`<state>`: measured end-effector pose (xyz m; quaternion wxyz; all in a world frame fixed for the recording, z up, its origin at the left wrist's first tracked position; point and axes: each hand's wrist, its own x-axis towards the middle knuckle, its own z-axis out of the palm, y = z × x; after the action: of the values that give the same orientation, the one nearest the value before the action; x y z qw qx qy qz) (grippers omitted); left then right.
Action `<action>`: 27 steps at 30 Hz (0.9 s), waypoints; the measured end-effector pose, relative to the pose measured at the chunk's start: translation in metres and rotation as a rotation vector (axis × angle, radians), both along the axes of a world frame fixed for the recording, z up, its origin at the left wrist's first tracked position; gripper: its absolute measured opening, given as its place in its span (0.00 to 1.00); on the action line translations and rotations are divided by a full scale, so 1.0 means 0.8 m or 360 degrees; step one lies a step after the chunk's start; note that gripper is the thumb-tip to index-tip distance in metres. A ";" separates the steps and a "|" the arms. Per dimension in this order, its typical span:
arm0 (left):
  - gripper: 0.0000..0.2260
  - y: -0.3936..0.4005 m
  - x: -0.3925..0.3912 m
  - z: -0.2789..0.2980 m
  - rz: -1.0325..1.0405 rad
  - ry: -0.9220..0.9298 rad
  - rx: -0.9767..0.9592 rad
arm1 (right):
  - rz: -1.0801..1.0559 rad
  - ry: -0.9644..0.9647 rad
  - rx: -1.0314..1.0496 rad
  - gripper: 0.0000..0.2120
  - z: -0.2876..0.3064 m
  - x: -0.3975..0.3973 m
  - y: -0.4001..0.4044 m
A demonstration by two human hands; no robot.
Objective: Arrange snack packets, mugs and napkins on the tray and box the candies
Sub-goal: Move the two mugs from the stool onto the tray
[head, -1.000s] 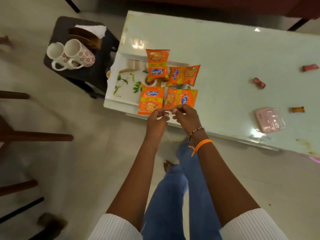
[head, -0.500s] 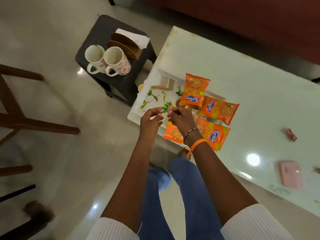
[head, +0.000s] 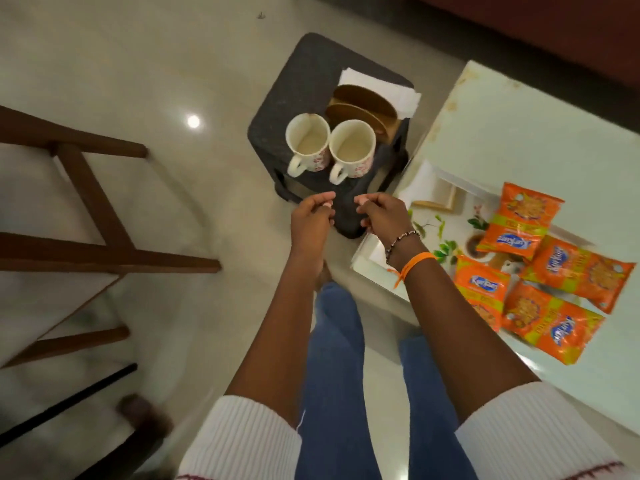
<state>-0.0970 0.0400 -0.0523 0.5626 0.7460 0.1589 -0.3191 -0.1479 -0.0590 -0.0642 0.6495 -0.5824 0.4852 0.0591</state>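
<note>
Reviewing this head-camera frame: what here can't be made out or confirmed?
- Candies and their box: out of frame, past the right edge.
- Napkins: mostly hidden behind the wooden holder; count unclear.
- Tray: largely covered by four snack packets; its print is only partly visible.
- Mugs: patterned sides barely visible from above.
- Left hand and right hand: fingers curled, apparently empty, not certain.
- Bottom-left floor: motion-blurred.

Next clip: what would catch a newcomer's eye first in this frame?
Four bright orange snack packets lie on the leaf-printed tray at the right. Two white floral mugs stand side by side on a dark stool, in front of a wooden napkin holder. Both empty hands hover just short of the mugs.
</note>
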 end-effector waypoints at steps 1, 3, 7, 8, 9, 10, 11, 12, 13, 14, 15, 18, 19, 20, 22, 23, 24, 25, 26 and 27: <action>0.11 0.005 0.023 -0.006 -0.0028 0.0001 0.0026 | -0.0036 0.0007 0.0022 0.12 -0.009 0.019 0.008; 0.12 0.010 0.061 -0.018 -0.0109 0.0002 0.0100 | -0.0122 0.0007 0.0073 0.14 -0.023 0.050 0.019; 0.17 0.012 0.128 -0.049 -0.0377 0.0031 0.0427 | -0.0297 0.0114 0.0132 0.08 -0.052 0.100 0.026; 0.17 0.012 0.138 -0.055 -0.0477 0.0051 0.0510 | -0.0247 0.0173 0.0109 0.02 -0.057 0.107 0.025; 0.16 0.011 0.148 -0.060 -0.0589 0.0067 0.0562 | -0.0204 0.0246 0.0070 0.07 -0.064 0.113 0.025; 0.15 0.009 0.155 -0.062 -0.0692 0.0085 0.0573 | -0.0184 0.0329 0.0046 0.11 -0.071 0.117 0.025; 0.14 0.007 0.161 -0.064 -0.0760 0.0118 0.0559 | -0.0214 0.0365 0.0037 0.11 -0.071 0.121 0.026; 0.14 0.006 0.164 -0.064 -0.0804 0.0162 0.0544 | -0.0254 0.0387 0.0010 0.09 -0.075 0.123 0.025; 0.14 0.006 0.166 -0.066 -0.0849 0.0177 0.0544 | -0.0285 0.0401 -0.0041 0.08 -0.073 0.125 0.025; 0.14 0.007 0.169 -0.068 -0.0910 0.0156 0.0556 | -0.0319 0.0404 -0.0109 0.10 -0.074 0.126 0.024; 0.14 0.008 0.171 -0.071 -0.0962 0.0109 0.0574 | -0.0366 0.0380 -0.0141 0.12 -0.072 0.127 0.024; 0.13 0.013 0.169 -0.075 -0.0984 -0.0039 0.0595 | -0.0516 0.0279 -0.0030 0.13 -0.074 0.126 0.026; 0.13 0.015 0.166 -0.076 -0.0970 -0.0075 0.0567 | -0.0524 0.0271 -0.0014 0.13 -0.074 0.125 0.027; 0.13 0.015 0.162 -0.076 -0.0963 -0.0100 0.0529 | -0.0531 0.0267 -0.0011 0.13 -0.074 0.124 0.026; 0.12 0.009 0.155 -0.071 -0.0936 -0.0100 0.0443 | -0.0590 0.0229 -0.0015 0.13 -0.072 0.120 0.024; 0.12 0.005 0.153 -0.067 -0.0907 -0.0080 0.0405 | -0.0607 0.0224 -0.0032 0.14 -0.070 0.117 0.023; 0.12 0.000 0.150 -0.063 -0.0879 -0.0055 0.0377 | -0.0603 0.0226 -0.0061 0.16 -0.067 0.112 0.020; 0.12 -0.003 0.147 -0.059 -0.0867 -0.0030 0.0365 | -0.0587 0.0233 -0.0094 0.17 -0.064 0.105 0.018; 0.11 -0.005 0.143 -0.056 -0.0879 -0.0012 0.0364 | -0.0585 0.0233 -0.0117 0.17 -0.060 0.096 0.016; 0.11 -0.005 0.138 -0.052 -0.0904 -0.0006 0.0364 | -0.0589 0.0226 -0.0128 0.17 -0.056 0.085 0.015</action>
<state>0.0132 0.0363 -0.0939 0.3635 0.8197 -0.0221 -0.4422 -0.0797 -0.0468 -0.1089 0.5897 -0.5032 0.6304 -0.0398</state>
